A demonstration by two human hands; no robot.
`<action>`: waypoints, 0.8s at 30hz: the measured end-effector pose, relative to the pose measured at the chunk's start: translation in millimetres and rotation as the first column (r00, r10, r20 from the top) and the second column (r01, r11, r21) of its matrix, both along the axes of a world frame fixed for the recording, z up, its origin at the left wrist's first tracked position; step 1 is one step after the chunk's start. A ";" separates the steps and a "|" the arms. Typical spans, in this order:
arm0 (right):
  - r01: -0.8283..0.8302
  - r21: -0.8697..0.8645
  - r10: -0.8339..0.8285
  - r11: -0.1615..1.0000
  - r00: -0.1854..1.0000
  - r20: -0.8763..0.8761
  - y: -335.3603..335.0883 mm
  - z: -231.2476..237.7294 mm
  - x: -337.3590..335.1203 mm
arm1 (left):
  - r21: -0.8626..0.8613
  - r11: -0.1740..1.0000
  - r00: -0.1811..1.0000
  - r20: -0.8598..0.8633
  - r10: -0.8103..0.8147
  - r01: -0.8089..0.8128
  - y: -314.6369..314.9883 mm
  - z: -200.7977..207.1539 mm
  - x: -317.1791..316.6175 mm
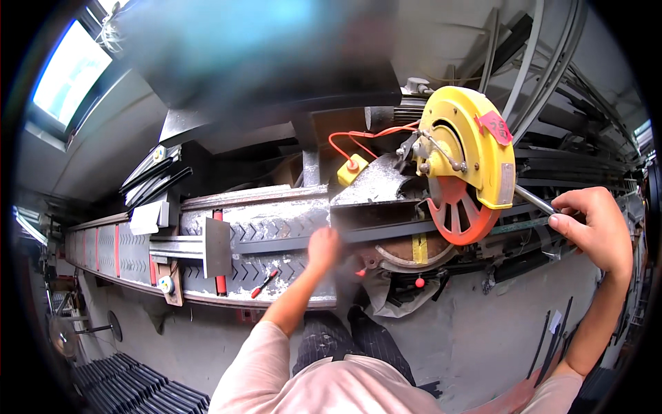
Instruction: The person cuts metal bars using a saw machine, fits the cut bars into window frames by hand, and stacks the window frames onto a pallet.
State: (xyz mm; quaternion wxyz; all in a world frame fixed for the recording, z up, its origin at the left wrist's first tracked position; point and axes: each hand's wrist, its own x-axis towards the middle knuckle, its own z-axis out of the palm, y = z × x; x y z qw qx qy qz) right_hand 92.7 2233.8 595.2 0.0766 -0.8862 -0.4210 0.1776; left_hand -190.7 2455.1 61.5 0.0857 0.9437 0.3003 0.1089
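My left hand, slightly blurred, is closed on a long dark grey profile bar that lies across the machine bed; its fingertips are hard to make out. To the right stands a cut-off saw with a yellow guard and a red-orange, spoked disc below it. The bar runs toward this disc, and I cannot tell whether they touch. My right hand is closed around the end of the saw's metal handle, fingers on top and thumb beneath.
A grey stop block sits on the dusty bed, near a red-and-black marker. An orange cable joins a yellow switch box to the saw. Stacked dark profiles lie at lower left; more fill racks at right.
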 end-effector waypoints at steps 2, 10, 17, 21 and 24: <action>0.038 0.004 -0.038 0.999 0.999 -0.027 4.1 2.3 -4.1 | -0.058 0.998 1.000 -0.003 -0.012 0.012 -30.9 6.8 20.3; 0.140 0.103 -0.133 0.985 0.988 -0.080 0.2 -2.2 -6.9 | -0.106 0.994 0.995 0.095 -0.014 0.024 -105.6 16.5 116.7; 0.008 0.169 -0.011 0.986 1.000 0.018 4.8 -1.0 -5.5 | -0.149 0.973 0.985 -0.019 0.173 -0.174 -76.1 28.0 45.6; -0.036 0.184 -0.001 0.982 0.981 0.196 -9.4 5.5 -6.9 | -0.143 0.985 0.988 0.107 0.114 -0.099 -82.2 26.0 54.9; -0.079 0.203 0.029 0.976 0.971 0.237 -5.8 2.6 -7.1 | -0.157 0.981 0.988 0.090 0.128 -0.113 -93.3 28.0 59.7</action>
